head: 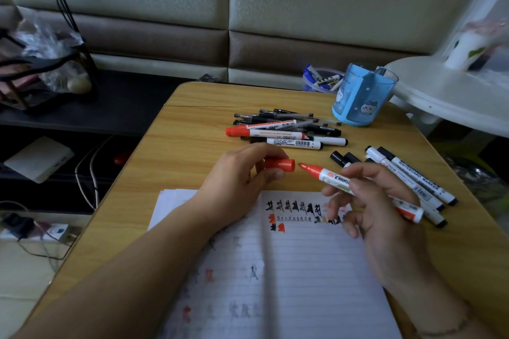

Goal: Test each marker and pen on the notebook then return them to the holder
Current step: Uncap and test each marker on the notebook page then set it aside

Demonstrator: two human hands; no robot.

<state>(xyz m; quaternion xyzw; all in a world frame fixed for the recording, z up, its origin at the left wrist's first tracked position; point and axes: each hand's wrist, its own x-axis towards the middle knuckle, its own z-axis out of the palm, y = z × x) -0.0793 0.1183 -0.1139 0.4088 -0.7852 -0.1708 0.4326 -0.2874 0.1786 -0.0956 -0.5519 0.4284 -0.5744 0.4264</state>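
Left hand [237,173] pinching the cap [279,164], right hand [369,201] gripping the uncapped red marker [358,187] tip-first toward it above the notebook [289,270], apparently for recapping; holder [363,96] waits at the bench [192,124] rear.

Both forearms are seen bare to the frame edge; no sleeves are worn. The left hand [237,170] and right hand [377,206] are ungloved. A thin band or cord is noted at the right wrist [443,327], its detail blurred.
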